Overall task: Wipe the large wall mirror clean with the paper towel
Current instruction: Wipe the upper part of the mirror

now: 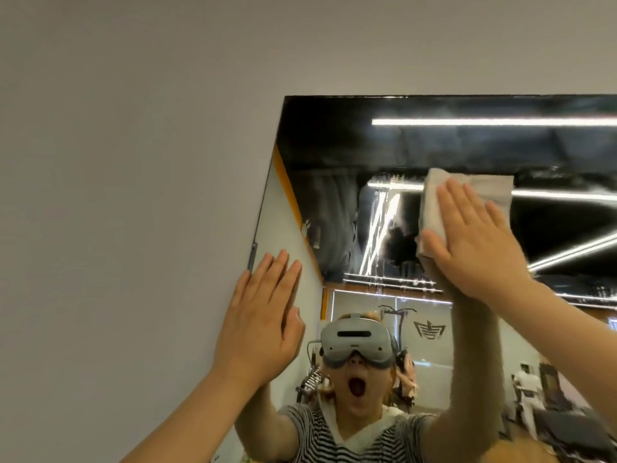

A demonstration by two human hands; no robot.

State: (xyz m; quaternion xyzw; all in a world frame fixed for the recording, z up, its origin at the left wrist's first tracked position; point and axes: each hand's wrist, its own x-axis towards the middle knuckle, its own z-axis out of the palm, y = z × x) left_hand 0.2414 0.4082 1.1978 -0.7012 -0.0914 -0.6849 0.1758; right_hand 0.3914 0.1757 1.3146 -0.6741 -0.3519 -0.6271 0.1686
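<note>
Left hand (258,324) is laid flat, fingers straight, on mirror (334,208) edge; paper towel (467,195) is pressed to glass under flat right hand (474,242).

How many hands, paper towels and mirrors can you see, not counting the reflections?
Hands: 2, the left hand flat at the mirror's edge and the right hand pressing the towel
Paper towel: 1
Wall mirror: 1
Total: 4

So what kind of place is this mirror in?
Probably a gym or fitness studio. The wall mirror reflects exercise machines, strip lights on a dark ceiling and a logo on the far wall.
</note>
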